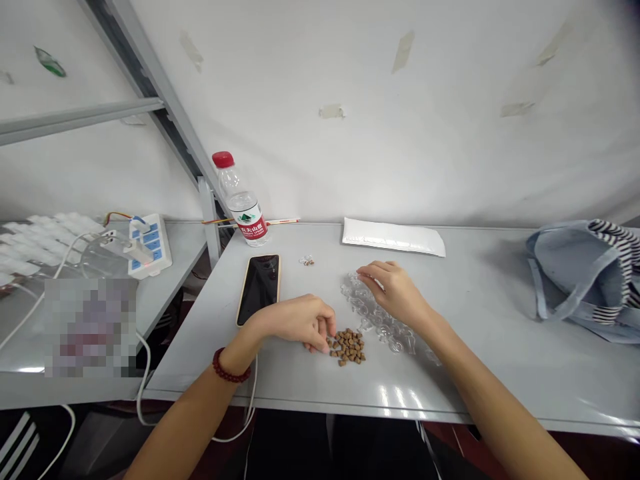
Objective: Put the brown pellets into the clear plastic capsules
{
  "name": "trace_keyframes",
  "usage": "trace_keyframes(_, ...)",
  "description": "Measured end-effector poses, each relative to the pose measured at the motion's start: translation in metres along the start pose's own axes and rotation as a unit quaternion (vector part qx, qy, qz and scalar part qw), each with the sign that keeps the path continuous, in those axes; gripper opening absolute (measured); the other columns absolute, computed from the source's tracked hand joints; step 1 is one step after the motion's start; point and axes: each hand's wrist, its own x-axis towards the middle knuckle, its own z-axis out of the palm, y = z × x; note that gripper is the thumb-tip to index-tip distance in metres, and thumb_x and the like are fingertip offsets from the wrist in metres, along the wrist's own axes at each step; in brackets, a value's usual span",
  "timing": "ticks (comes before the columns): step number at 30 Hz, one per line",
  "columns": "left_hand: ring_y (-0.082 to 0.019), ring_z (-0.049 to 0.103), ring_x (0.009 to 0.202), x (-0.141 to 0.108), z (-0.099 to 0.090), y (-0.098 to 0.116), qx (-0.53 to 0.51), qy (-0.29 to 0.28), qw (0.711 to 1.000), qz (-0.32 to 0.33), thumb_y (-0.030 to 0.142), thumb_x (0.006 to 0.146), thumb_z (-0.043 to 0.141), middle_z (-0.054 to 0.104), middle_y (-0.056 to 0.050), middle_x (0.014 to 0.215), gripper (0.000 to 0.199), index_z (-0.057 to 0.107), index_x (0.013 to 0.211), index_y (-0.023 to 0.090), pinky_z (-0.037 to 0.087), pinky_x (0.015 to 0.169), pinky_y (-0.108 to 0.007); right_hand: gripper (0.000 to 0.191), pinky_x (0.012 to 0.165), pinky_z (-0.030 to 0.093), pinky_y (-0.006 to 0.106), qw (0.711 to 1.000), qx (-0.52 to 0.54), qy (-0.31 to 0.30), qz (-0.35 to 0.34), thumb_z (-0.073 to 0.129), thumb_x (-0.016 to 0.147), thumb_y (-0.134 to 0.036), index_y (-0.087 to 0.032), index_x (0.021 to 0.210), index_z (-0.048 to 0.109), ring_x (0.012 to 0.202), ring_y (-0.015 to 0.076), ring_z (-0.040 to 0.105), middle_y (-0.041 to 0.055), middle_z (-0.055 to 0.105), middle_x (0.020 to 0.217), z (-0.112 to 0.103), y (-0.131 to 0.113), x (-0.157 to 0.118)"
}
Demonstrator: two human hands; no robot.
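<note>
On the grey table lies a small heap of brown pellets (349, 347), like dry pet food. At its left edge my left hand (306, 323) is closed, the fingers curled down by the pellets; what they hold, if anything, is hidden. A dark red bead bracelet (231, 367) circles that wrist. Right of the pellets spreads a cluster of small clear plastic pieces (384, 330). Over its far end, my right hand (393, 287) pinches thumb and fingertips on one of these pieces. A few tiny clear and brown bits (307, 261) lie farther back.
Left of my left hand is a phone (259, 288) with a white cable (254, 393) near it. A red-capped water bottle (245, 207) stands behind it. A white flat package (393, 237) lies by the wall; a blue bag (580, 273) sits right. A power strip (150, 247) is on the left table.
</note>
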Motion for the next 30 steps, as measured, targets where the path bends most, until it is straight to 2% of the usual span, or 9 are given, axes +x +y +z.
trace_keyframes(2,-0.015,0.064,0.062,0.001,-0.003,-0.001,-0.001,0.056,0.998,0.029,0.027,0.070,0.068,0.068,-0.001,0.073,0.023,0.063,0.090,0.017,0.050,0.059,-0.024,0.022,0.074,0.045,0.037,0.997,-0.009,-0.070,0.017,0.045,0.092,-0.013,-0.014,0.091,0.067,0.068,0.0185,0.062,0.0073,0.069,0.081,-0.003,0.002,0.000)
trace_keyframes(4,-0.015,0.062,0.060,0.004,-0.010,-0.006,0.060,0.209,0.976,0.030,0.030,0.078,0.060,0.066,-0.001,0.073,0.019,0.062,0.093,0.018,0.049,0.059,-0.026,0.022,0.073,0.045,0.036,0.993,-0.014,-0.113,0.033,0.046,0.092,-0.013,-0.014,0.091,0.068,0.072,0.0198,0.062,0.0081,0.068,0.082,-0.006,0.005,0.000)
trace_keyframes(6,-0.018,0.061,0.066,0.009,-0.019,-0.015,0.186,0.406,0.895,0.003,0.029,0.084,0.053,0.064,-0.002,0.073,0.018,0.062,0.095,0.017,0.050,0.066,-0.030,0.022,0.072,0.046,0.035,0.990,-0.016,-0.135,0.047,0.046,0.091,-0.013,-0.014,0.092,0.068,0.077,0.0212,0.062,0.0092,0.068,0.085,-0.010,0.006,0.000)
trace_keyframes(7,-0.022,0.061,0.078,0.012,-0.023,-0.020,0.210,0.452,0.867,-0.008,0.026,0.085,0.051,0.064,-0.006,0.081,0.022,0.062,0.101,0.015,0.049,0.076,-0.036,0.023,0.072,0.047,0.034,0.988,-0.017,-0.143,0.052,0.046,0.091,-0.013,-0.014,0.092,0.069,0.079,0.0218,0.062,0.0097,0.068,0.086,-0.011,0.006,0.000)
trace_keyframes(9,-0.029,0.052,0.104,0.018,-0.029,-0.031,0.235,0.487,0.841,-0.012,0.023,0.085,0.051,0.060,-0.013,0.104,0.031,0.059,0.113,0.012,0.042,0.092,-0.043,0.023,0.072,0.047,0.034,0.985,-0.020,-0.158,0.058,0.046,0.090,-0.012,-0.014,0.090,0.069,0.082,0.0225,0.062,0.0105,0.068,0.087,-0.013,0.006,0.000)
trace_keyframes(13,-0.030,0.044,0.110,0.026,-0.035,-0.042,0.260,0.479,0.839,-0.001,0.023,0.083,0.056,0.054,-0.014,0.113,0.037,0.058,0.120,0.014,0.035,0.099,-0.046,0.023,0.072,0.048,0.036,0.984,-0.034,-0.168,0.055,0.046,0.090,-0.012,-0.014,0.089,0.069,0.082,0.0228,0.060,0.0107,0.067,0.088,-0.012,0.006,0.000)
trace_keyframes(20,-0.026,0.054,0.090,0.030,-0.031,-0.039,0.211,0.445,0.870,0.017,0.016,0.085,0.049,0.058,-0.011,0.090,0.015,0.064,0.085,0.013,0.043,0.088,-0.042,0.018,0.071,0.050,0.038,0.991,-0.044,-0.124,0.030,0.050,0.089,-0.013,-0.015,0.091,0.067,0.083,0.0241,0.061,0.0106,0.066,0.086,-0.012,0.007,-0.002)
trace_keyframes(25,-0.023,0.056,0.087,0.027,-0.028,-0.030,0.113,0.449,0.885,0.050,0.012,0.079,0.055,0.059,-0.007,0.083,0.009,0.060,0.073,0.015,0.042,0.088,-0.039,0.017,0.072,0.051,0.040,0.997,-0.012,-0.074,-0.016,0.048,0.091,-0.016,-0.016,0.095,0.064,0.084,0.0244,0.061,0.0107,0.066,0.088,-0.010,-0.001,-0.003)
trace_keyframes(30,-0.015,0.059,0.069,0.028,-0.016,-0.014,-0.066,0.433,0.893,0.098,0.026,0.080,0.061,0.064,-0.003,0.076,0.013,0.060,0.084,0.014,0.050,0.070,-0.030,0.027,0.066,0.053,0.035,0.996,0.067,-0.056,-0.001,0.049,0.093,-0.028,-0.017,0.117,0.055,0.085,0.0227,0.063,0.0109,0.066,0.097,0.003,-0.019,-0.005)
